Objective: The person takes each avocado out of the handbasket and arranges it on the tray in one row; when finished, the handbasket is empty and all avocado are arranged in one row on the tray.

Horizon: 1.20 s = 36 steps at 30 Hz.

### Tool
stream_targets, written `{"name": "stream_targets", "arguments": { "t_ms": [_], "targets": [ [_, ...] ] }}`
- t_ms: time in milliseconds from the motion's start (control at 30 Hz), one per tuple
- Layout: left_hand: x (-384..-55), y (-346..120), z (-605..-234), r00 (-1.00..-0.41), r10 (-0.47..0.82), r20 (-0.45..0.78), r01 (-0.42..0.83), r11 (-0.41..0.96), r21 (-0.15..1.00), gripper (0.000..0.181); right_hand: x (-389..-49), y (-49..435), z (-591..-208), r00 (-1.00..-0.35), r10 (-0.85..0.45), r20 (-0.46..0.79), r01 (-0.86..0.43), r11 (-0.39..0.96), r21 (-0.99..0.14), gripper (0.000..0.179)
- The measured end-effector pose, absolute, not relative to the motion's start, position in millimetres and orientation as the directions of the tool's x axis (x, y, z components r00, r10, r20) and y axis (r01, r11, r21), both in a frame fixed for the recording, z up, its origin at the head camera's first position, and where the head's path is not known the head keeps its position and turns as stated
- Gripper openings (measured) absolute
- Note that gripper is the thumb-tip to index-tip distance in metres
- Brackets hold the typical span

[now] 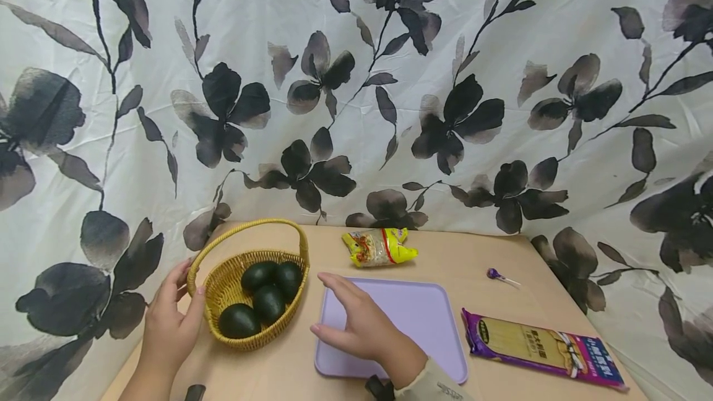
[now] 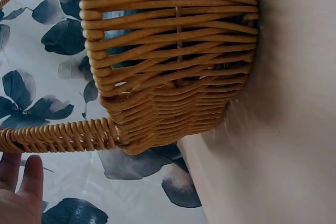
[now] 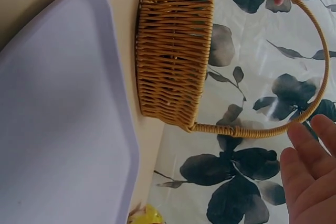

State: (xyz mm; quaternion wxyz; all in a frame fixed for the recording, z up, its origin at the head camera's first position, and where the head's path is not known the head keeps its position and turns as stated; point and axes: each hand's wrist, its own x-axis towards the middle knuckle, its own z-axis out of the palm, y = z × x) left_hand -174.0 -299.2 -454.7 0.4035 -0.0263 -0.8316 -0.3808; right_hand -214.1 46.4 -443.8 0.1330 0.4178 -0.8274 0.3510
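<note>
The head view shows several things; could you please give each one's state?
Wicker basket, upright
Avocados, whole, in the basket
Purple tray, lying flat
Yellow packet, lying down
Lollipop, lying down
Noodle packet, apparently sealed, flat
Left hand, beside the basket, unclenched
Right hand, unclenched, holding nothing

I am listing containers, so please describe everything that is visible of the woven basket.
The basket is golden-brown and woven, apparently of wicker, with an open top and one tall arched, wrapped handle. It stands upright on the table, left of the lilac tray, holding four dark oval fruits. The left hand is at the handle, apparently touching it.
</note>
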Motion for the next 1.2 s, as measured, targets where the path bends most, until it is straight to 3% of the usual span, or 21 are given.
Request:
{"name": "stream_targets", "arguments": {
  "t_ms": [200,633,1200],
  "targets": [
    [-172.5,-301.3,-458.7,-0.71,-0.273,0.649,0.308,0.708,0.635,0.054,-219.1,38.0,-445.2,-0.63,-0.599,0.494,-0.773,0.422,-0.473,0.077],
    [-171.2,-305.6,-465.8,-0.721,-0.288,0.63,0.295,0.695,0.655,0.046,-231.1,22.3,-451.3,-0.646,-0.624,0.439,-0.749,0.409,-0.521,0.077],
    [-171.2,-310.3,-482.6,-0.755,-0.258,0.602,0.27,0.715,0.645,0.048,-246.4,-12.9,-450.2,-0.685,-0.666,0.294,-0.693,0.472,-0.545,0.079]
  ]
}}
